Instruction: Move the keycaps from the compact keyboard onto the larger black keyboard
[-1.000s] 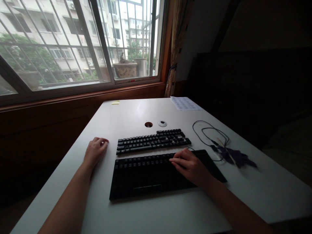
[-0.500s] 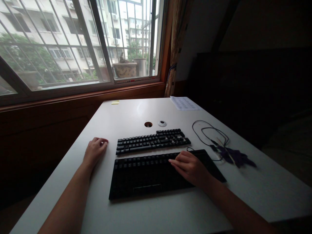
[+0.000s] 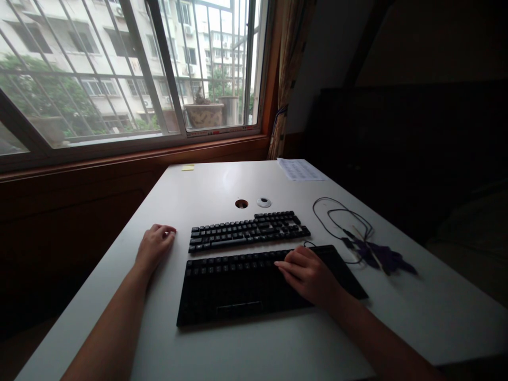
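A black keyboard (image 3: 238, 291) lies flat in front of me. Its two far rows carry keycaps, while the nearer part looks bare and very dark. My right hand (image 3: 304, 272) is over its right half, thumb and index finger pinched at the right end of the second row. What sits between those fingertips, if anything, is too small to make out. Just beyond the keyboard, loose black keycaps (image 3: 226, 235) are laid out in keyboard order, with gaps toward the right. Left of them, my left hand (image 3: 155, 243) rests on the table, fingers loosely bent and holding nothing.
On the white table (image 3: 206, 190) are a cable (image 3: 337, 203) and a dark purple cloth (image 3: 383, 257) at the right. A round hole (image 3: 242, 203) and its white cover (image 3: 264, 202) lie farther back. Printed paper (image 3: 300, 169) and a yellow note (image 3: 188, 167) are near the far edge.
Almost nothing differs. My right hand keeps its pinch at the same spot on the keyboard, and my left hand stays where it was; the view has shifted very slightly.
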Available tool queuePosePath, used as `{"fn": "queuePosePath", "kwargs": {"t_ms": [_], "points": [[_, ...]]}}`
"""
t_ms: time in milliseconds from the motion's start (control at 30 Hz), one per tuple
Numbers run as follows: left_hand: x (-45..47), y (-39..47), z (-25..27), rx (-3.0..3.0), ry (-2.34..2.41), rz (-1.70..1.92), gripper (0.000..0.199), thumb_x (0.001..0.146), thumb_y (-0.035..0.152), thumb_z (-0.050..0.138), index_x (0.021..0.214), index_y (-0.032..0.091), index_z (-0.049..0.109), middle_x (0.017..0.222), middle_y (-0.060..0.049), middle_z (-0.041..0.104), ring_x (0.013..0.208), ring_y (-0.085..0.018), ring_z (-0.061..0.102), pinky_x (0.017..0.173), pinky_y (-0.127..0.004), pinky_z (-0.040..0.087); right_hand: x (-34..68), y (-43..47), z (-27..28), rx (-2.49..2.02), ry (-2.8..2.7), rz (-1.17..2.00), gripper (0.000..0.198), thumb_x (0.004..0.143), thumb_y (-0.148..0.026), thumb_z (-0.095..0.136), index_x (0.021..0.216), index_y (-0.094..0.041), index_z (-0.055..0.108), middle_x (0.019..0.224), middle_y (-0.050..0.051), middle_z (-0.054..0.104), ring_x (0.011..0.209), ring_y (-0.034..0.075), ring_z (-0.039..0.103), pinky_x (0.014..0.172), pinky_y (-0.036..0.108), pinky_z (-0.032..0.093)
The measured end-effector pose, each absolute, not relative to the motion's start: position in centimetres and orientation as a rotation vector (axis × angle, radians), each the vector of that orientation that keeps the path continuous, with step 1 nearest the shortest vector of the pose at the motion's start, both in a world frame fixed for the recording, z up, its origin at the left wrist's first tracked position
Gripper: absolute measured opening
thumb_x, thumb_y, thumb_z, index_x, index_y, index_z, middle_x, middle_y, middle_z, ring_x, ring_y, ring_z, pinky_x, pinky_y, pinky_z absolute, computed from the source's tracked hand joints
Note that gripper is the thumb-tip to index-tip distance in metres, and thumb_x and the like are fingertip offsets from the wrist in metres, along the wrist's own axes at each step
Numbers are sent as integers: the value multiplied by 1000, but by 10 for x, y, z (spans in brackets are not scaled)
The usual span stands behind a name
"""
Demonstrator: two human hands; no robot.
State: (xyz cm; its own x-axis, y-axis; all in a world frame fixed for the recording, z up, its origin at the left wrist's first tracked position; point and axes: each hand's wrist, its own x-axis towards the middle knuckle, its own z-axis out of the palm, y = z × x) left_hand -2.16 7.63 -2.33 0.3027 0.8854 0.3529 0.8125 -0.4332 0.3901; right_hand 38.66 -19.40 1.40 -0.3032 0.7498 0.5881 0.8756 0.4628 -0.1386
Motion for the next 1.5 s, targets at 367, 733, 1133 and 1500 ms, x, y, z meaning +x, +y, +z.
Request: {"fn": "queuePosePath", "kwargs": {"t_ms": [367,733,1133,1500], "points": [[-23,79,-26,2421,1578,809,32,87,43,53,99,24,75,100,-6,62,85,-21,63,85,-34,51,384,-195,17,-1388,-2095,-319,18,92,-16,63,103,-23,75,84,4,66,82,20,57,83,40,48],[-24,80,-28,2427,1577,806,32,87,43,53,98,24,76,98,-5,62,83,-21,63,81,-33,52,386,-194,16,-1388,-2088,-325,18,91,-16,64,104,-24,74,86,4,66,84,20,57,83,40,47],[-22,78,-27,2431,1592,804,32,87,42,52,99,24,76,99,-6,62,84,-21,62,84,-34,51,384,-195,20,-1413,-2077,-304,18,92,-17,63,103,-24,75,89,5,65,86,20,57,85,41,46],[-22,78,-25,2431,1604,768,34,88,44,52,101,24,75,100,-6,62,86,-22,62,86,-34,51,398,-195,21,-1473,-1859,-301,17,94,-20,62,106,-25,73,87,5,63,85,21,57,82,42,48]]}}
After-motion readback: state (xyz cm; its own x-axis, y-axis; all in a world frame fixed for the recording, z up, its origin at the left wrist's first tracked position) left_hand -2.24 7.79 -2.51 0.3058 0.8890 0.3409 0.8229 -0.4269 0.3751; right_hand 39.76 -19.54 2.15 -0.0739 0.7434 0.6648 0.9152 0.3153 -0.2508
